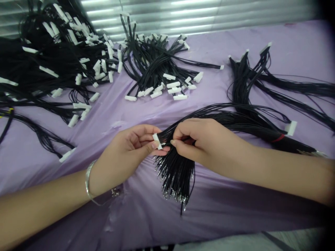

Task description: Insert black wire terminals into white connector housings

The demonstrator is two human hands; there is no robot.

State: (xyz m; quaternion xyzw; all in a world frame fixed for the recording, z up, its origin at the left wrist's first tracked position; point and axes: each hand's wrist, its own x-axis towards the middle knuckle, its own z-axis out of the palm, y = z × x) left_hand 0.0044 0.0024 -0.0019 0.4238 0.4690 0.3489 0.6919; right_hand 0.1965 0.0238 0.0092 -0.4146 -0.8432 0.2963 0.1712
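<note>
A white plug connector (157, 141) is pinched between the thumb and fingers of my left hand (131, 150). Black wires with shiny metal ends enter it from the right. Just right of the connector, my right hand (201, 137) has thumb and forefinger pressed together on a black wire; the wire's tip is hidden by the fingers. Below both hands fans a bundle of loose black wires (178, 174), their bare ends tipped with small metal terminals. The bundle runs behind my right hand toward the right.
Purple cloth (104, 111) covers the table. Piles of black cables with white connectors lie at the back left (52, 55) and back middle (154, 62). More cables (240, 80) spread at the right, beside a bundle with a red tie (277, 138). Slatted blinds (157, 15) stand behind.
</note>
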